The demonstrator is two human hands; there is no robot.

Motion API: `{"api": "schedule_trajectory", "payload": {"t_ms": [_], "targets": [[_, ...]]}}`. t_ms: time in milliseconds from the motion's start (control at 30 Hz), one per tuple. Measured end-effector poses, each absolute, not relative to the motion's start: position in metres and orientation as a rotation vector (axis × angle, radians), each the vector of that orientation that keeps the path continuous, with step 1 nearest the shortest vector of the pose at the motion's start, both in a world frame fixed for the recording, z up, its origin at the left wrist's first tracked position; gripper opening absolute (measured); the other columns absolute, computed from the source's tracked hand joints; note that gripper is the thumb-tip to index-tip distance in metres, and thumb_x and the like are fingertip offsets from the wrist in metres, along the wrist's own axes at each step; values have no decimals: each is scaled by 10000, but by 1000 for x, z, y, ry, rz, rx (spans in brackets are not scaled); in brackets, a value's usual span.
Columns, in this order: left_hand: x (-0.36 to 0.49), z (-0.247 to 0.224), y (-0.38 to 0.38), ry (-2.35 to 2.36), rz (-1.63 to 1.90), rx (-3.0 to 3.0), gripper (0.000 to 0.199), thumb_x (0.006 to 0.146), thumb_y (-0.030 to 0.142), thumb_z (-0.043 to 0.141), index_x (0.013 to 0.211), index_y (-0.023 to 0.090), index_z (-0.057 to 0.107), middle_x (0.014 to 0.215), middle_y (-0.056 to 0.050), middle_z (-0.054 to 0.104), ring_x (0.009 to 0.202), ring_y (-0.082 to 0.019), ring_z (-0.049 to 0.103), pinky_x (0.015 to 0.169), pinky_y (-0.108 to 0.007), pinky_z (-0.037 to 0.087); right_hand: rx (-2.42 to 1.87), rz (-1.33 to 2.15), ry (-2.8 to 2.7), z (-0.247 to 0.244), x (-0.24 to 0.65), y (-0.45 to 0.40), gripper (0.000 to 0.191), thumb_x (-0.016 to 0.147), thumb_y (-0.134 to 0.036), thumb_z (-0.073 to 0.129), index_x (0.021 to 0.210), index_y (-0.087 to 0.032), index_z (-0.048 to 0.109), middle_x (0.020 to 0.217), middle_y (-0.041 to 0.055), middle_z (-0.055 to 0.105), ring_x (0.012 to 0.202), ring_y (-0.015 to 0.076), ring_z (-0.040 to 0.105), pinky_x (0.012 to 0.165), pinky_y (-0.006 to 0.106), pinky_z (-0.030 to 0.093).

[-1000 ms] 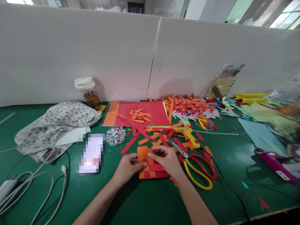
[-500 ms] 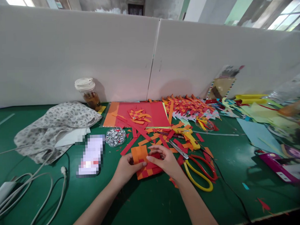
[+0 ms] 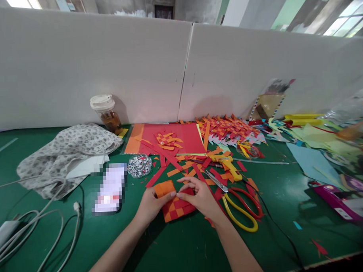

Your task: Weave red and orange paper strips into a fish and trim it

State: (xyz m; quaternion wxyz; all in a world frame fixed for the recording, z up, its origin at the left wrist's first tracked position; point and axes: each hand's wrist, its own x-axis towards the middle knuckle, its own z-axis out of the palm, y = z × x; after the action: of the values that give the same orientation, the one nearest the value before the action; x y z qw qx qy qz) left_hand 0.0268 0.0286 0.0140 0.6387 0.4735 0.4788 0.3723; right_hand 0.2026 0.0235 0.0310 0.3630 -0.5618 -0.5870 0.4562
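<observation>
A woven piece of red and orange paper strips is held between both hands above the green table. My left hand grips its left side, the thumb lying across the front. On the right, my right hand pinches the paper with thumb and index finger, the two thumbs nearly meeting. Right of that hand lie scissors with one yellow and one red handle, blades apart. Just behind are loose red and orange strips and a yellow glue gun.
On the left are a phone, a patterned cloth, white cables and a lidded cup. Red sheets and finished woven pieces lie behind. A purple tool and coloured papers are at the right.
The woven paper has tilted and shifted slightly down and left, and its orange upper part has moved lower. My thumbs have come closer together.
</observation>
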Motion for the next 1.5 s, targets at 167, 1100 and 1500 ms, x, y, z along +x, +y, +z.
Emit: {"api": "schedule_trajectory", "payload": {"t_ms": [167, 1100, 1500], "targets": [[27, 17, 28, 1092, 864, 1095, 277, 654, 414, 722, 689, 145, 663, 672, 2, 674, 609, -141, 594, 550, -218, 446, -1432, 1193, -1496, 31, 204, 24, 365, 675, -294, 703, 1014, -225, 589, 739, -7, 680, 691, 165, 613, 634, 277, 423], [29, 28, 28, 1100, 1000, 902, 285, 555, 247, 796, 810, 179, 688, 837, -35, 734, 751, -195, 669, 711, -304, 524, -1421, 1152, -1315, 32, 205, 23, 453, 651, -317, 732, 1062, -252, 554, 631, -71, 459, 574, 104, 463, 568, 237, 389], [28, 25, 30, 1156, 1057, 868, 331, 559, 240, 795, 854, 161, 669, 862, -52, 734, 765, -198, 676, 688, -282, 527, -1290, 1412, -1059, 29, 205, 27, 669, 603, -295, 767, 1172, -235, 421, 845, 28, 678, 734, 208, 663, 703, 365, 517]]}}
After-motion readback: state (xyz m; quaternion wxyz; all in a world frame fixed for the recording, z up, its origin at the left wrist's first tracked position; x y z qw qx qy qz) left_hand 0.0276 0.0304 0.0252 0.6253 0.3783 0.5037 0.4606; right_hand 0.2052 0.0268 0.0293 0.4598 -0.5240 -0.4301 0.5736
